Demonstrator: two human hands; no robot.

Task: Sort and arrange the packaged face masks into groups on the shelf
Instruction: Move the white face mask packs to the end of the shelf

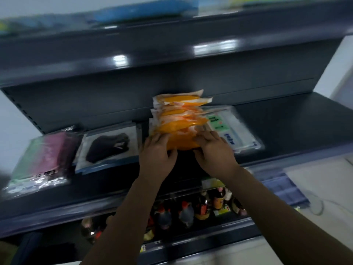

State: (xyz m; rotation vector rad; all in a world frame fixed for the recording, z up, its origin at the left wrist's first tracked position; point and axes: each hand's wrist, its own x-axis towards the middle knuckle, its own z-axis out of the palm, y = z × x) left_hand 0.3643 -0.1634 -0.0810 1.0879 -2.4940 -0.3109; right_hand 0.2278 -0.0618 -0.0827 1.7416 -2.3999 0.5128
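Note:
A tall stack of orange face-mask packs [179,119] stands on the dark middle shelf [286,127]. My left hand [157,150] holds the stack's near left corner, fingers on top and thumb underneath. My right hand [214,148] grips the near right side the same way. Left of the stack lie packs of black masks [108,146], and a pile of pink masks [42,161] lies furthest left. A pile of white masks with a green label [229,127] lies just right of the stack, partly under it.
The shelf below holds several sauce bottles [202,205]. Blue packs [143,10] lie blurred on the top shelf. A blue cloth [282,186] and a white surface sit at the lower right. The middle shelf's right end shows bare dark metal.

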